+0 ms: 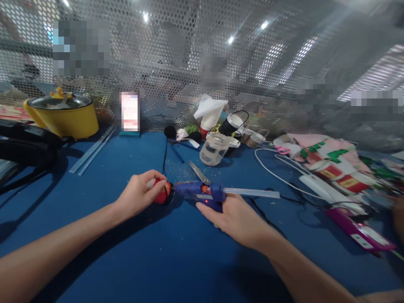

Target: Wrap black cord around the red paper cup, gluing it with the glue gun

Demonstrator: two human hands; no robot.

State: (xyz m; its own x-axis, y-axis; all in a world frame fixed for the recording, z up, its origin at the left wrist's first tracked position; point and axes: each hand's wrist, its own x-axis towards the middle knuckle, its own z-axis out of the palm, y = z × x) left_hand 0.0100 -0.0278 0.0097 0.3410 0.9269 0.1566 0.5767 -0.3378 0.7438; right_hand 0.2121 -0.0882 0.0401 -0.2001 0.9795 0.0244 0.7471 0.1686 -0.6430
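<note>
Left hand (138, 192) grips a red-and-black piece (163, 195); right hand (236, 216) holds a blue glue gun (194, 192); yellow pot (71, 120) far left.

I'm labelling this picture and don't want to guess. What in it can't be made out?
All in the head view:
- Handle of the glue gun: mostly hidden by the right grip.
- Part of the red piece: covered by the left grip.
- Whether they touch: too small and dark.
- Phone screen: pixelated.
- Black object: cut off by the left edge.
</note>
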